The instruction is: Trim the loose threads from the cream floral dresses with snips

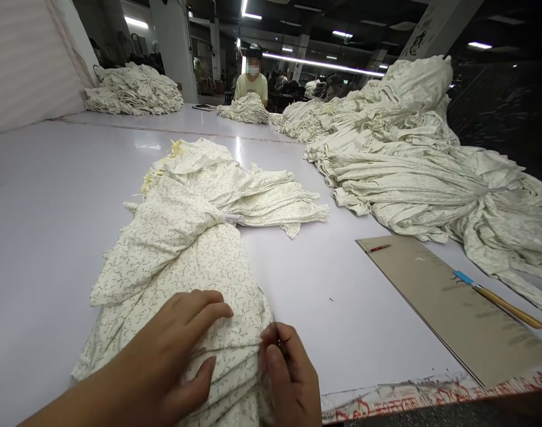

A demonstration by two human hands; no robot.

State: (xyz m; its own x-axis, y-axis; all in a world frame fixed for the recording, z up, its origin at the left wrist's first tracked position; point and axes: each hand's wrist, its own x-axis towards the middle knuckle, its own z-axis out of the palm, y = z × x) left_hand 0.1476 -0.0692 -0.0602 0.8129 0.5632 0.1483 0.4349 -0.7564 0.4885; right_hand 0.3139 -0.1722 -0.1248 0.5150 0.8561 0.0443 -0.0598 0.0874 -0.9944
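Observation:
A pile of white fabric pieces with a small leafy print (182, 237) lies in front of me, gathered at its middle by a pale tie (230, 219). Yellowish strips (158, 172) stick out at its far left side. My left hand (182, 344) rests on the near part of the pile, fingers loosely spread and holding nothing. At the pile's right edge, my right hand (291, 373) is closed with thumb and fingers together. Something dark and thin shows between those fingers, too blurred to name; the fabric edge touches the fingertips.
Big bundles of similar fabric (399, 160) cover the right side. A brown board (440, 302) carries a red pen (379, 248) and a wooden-handled tool with a blue end (497, 299). Farther back are a fabric heap (133, 89), a smaller pile (244, 110) and a person (252, 83).

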